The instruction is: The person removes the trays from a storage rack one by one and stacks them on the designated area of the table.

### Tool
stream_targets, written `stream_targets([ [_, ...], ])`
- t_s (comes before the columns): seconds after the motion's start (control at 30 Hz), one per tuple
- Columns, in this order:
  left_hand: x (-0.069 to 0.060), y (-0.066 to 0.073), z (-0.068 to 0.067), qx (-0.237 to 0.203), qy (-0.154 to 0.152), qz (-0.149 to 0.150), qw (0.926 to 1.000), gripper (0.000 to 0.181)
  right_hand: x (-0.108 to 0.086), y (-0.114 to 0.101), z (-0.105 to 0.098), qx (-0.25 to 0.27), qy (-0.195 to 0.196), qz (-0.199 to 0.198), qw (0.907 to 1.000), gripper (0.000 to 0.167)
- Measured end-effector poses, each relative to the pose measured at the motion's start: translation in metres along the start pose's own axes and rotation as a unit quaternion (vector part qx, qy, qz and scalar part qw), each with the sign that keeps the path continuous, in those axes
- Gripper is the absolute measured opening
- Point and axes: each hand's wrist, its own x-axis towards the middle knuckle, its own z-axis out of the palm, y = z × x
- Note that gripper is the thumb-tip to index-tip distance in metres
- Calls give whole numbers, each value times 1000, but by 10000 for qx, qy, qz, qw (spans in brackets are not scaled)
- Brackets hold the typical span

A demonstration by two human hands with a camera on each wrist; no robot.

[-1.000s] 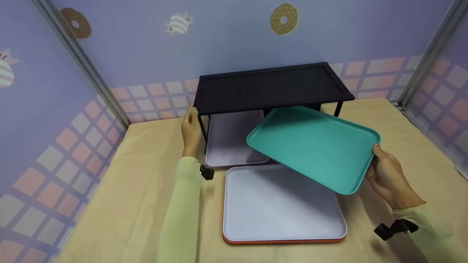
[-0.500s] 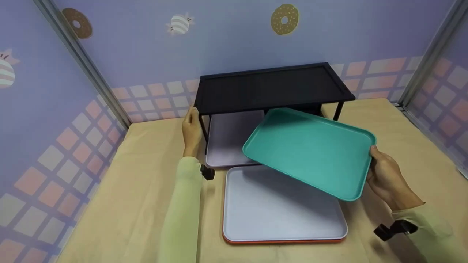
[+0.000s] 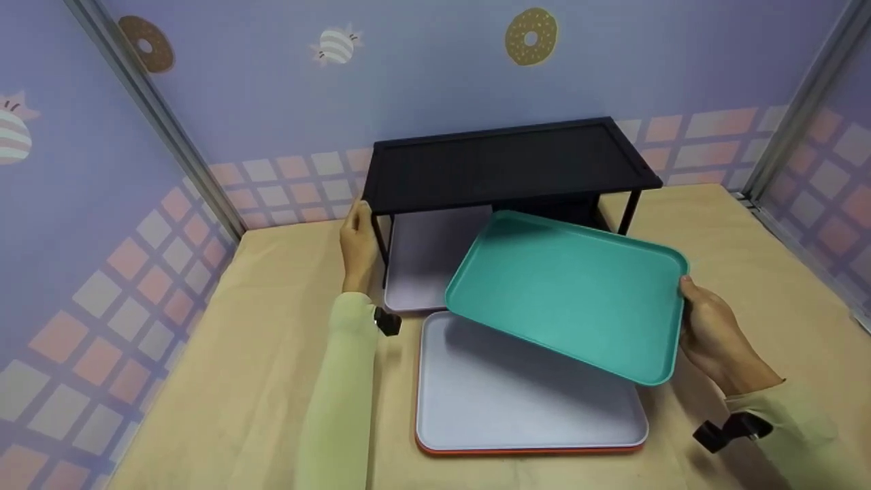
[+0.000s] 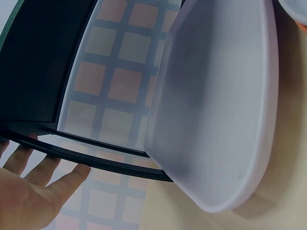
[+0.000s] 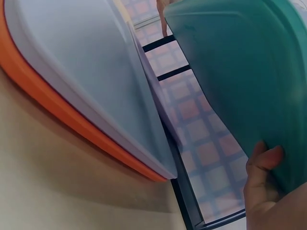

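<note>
In the head view my right hand (image 3: 718,333) grips the right edge of a teal tray (image 3: 568,296), thumb on top. The tray is tilted, held above a pale blue-grey tray (image 3: 524,401) that lies on an orange tray (image 3: 531,450). In the right wrist view my fingers (image 5: 263,165) press the teal tray's underside. My left hand (image 3: 358,238) holds the front left corner of a black shelf (image 3: 510,163); in the left wrist view its fingers (image 4: 72,182) lie against the side frame. A pale lilac tray (image 3: 425,258) sits under the shelf's left part.
A beige cloth (image 3: 286,327) covers the table. Patterned lilac walls (image 3: 435,75) close the back and both sides, with metal posts (image 3: 153,116) at the corners. The shelf's right front leg (image 3: 629,212) stands behind the teal tray.
My right hand has drawn the teal tray toward me and slightly left, away from under the shelf, lowering its near side over the pale tray. My left hand stays at the shelf corner.
</note>
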Motion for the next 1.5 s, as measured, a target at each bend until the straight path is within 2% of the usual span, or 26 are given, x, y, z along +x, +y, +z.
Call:
stream_targets([
  [0.07, 0, -1, 0, 3, 12, -2, 10000, 49, 0, 1, 0, -89, -11, 23, 10000, 47],
  [0.23, 1, -1, 0, -27, 27, 17, 10000, 49, 1, 4, 2, -636, 22, 183, 9978, 79],
  [0.33, 0, -1, 0, 0, 23, 39, 10000, 49, 2, 6, 4, -842, 2, 278, 9961, 88],
  [0.67, 1, 0, 1, 18, 105, 65, 9999, 47, 2, 10, 9, -951, -70, 391, 9947, 88],
  [1.0, -1, 1, 0, 39, 45, -80, 9999, 48, 1, 14, 18, -1130, -154, 515, 9921, 90],
  [1.2, -1, 1, 0, 81, 53, -139, 9999, 49, 0, 17, 21, -1219, -52, 633, 9905, 88],
  [1.5, -2, 1, -1, 2, -71, 26, 10000, 49, 2, 22, 26, -1340, -126, 834, 9874, 84],
])
